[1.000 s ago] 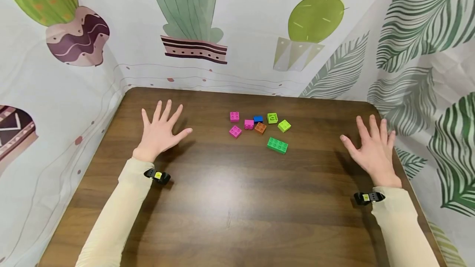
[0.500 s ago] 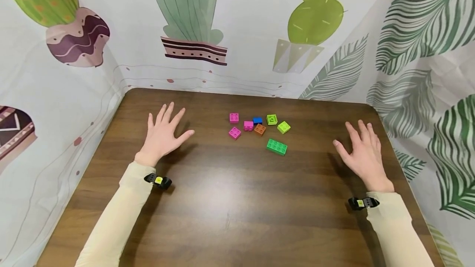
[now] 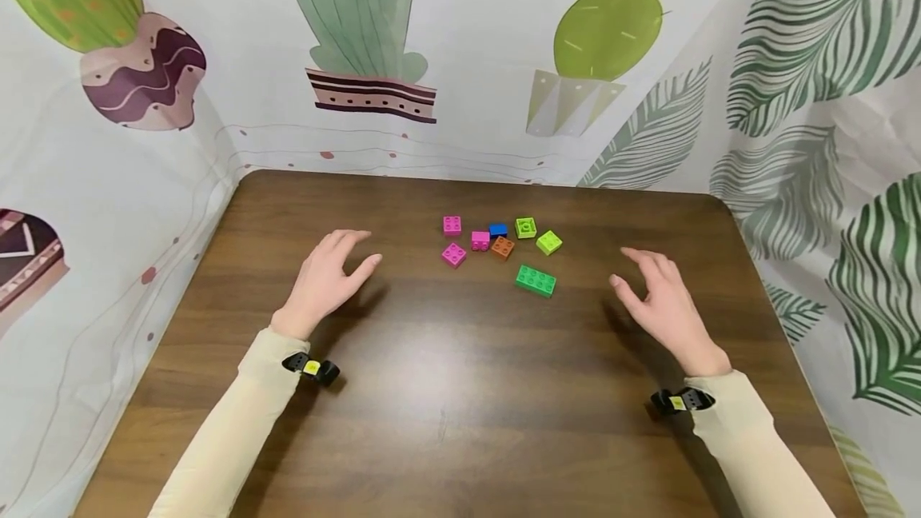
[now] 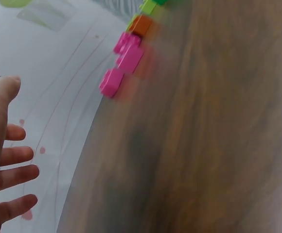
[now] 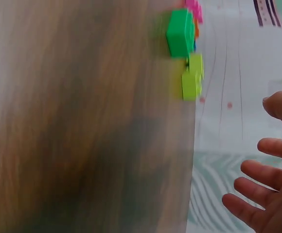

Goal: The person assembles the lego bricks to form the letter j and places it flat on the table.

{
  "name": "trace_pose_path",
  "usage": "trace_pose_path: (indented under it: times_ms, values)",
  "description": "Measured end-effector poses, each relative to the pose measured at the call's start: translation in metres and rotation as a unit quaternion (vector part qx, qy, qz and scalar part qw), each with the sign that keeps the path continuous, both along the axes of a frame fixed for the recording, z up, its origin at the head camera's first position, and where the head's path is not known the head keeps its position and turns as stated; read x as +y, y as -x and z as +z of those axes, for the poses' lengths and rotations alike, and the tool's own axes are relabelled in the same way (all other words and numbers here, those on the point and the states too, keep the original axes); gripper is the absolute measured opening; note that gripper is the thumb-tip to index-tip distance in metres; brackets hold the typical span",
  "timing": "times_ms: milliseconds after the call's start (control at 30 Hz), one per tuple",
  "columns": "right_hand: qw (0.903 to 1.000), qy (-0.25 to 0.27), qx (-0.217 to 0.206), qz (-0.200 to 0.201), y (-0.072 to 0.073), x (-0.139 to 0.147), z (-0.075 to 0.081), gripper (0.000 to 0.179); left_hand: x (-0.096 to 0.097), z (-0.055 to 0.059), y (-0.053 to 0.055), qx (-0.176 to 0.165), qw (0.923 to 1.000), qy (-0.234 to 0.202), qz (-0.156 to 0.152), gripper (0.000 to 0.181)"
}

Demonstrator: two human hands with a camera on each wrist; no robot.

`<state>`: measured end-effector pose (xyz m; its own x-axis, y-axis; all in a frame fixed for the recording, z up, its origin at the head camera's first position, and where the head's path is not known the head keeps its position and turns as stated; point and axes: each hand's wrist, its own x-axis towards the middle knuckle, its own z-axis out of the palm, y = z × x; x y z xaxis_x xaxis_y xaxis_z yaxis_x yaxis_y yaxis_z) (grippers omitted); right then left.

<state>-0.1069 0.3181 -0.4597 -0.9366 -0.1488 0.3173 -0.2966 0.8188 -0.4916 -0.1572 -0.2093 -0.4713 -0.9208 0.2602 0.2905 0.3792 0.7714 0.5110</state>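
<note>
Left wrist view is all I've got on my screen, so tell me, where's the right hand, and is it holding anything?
Observer: The right hand is off to the right of the green brick, holding nothing.
Operator: I only catch a bit of that green brick at my top edge. How many studs does it have?
Observer: The head view shows it whole, with two rows of four studs.
Operator: And is there a colour near the orange brick that I'm missing?
Observer: Yes, a blue brick lies just beyond it, on the side away from the person.
</note>
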Motion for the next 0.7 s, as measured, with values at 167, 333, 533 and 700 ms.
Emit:
trace_pose_path:
  times_ms: [167, 333, 533, 700]
  values:
    - [0.9993, -0.004, -0.021, 0.032, 0.001, -0.017, -0.003, 0.049, 0.013, -0.001, -0.01, -0.003, 0.9996, -0.014, -0.026, 0.047]
    - [0.9974, -0.012, -0.044, 0.055, 0.004, -0.03, -0.01, 0.05, 0.025, -0.003, -0.016, -0.004, 0.9982, -0.033, -0.05, 0.045]
    - [0.9947, -0.013, -0.072, 0.072, 0.006, -0.046, -0.018, 0.048, 0.038, -0.007, -0.023, -0.017, 0.9955, -0.057, -0.074, 0.043]
    - [0.9904, -0.018, -0.108, 0.085, 0.009, -0.056, -0.025, 0.049, 0.049, -0.016, -0.029, -0.024, 0.9933, -0.064, -0.093, 0.04]
